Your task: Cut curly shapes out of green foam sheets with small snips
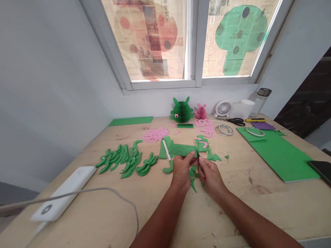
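In the middle of the table, my left hand pinches a strip of green paper that has curved lines drawn on it. My right hand is closed around dark scissors, mostly hidden by the fingers, with the blades at the paper's right end. A white pen lies on green paper just left of the strip. Near my left wrist is a curved green cutout. Green paper scraps lie beneath and between both hands.
Stacked green cutouts and a white power strip with a cable lie left. Pink cutouts, paper figures, a small fan and black-handled scissors are behind. Green sheets, tape rolls and a phone lie right.
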